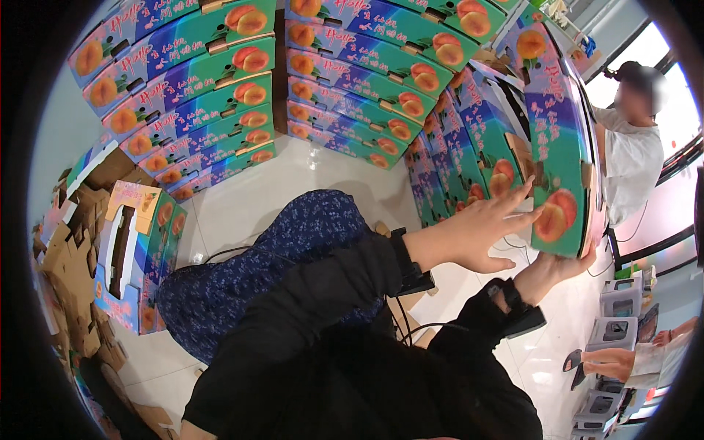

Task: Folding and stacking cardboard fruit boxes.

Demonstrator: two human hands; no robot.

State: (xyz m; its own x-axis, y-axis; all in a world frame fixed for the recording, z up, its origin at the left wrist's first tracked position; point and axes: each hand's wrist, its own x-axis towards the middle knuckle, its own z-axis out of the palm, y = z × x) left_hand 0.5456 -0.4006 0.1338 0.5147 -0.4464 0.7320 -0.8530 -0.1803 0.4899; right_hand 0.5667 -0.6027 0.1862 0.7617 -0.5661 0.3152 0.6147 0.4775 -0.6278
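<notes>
A green, blue and purple fruit carton [556,139] with peach pictures is held up at the right, standing on its end. My left hand [480,231] presses flat against its near side with fingers spread. My right hand [565,265] supports its lower corner from underneath, mostly hidden by the carton. Both sleeves are black, and each wrist carries a dark strapped device.
Stacks of the same cartons [205,88] rise along the back and centre [367,81]. Flattened cartons and cardboard inserts [125,249] pile at the left. A person in a white top [631,158] stands at the right. Another person's arm [616,361] and grey trays lie lower right.
</notes>
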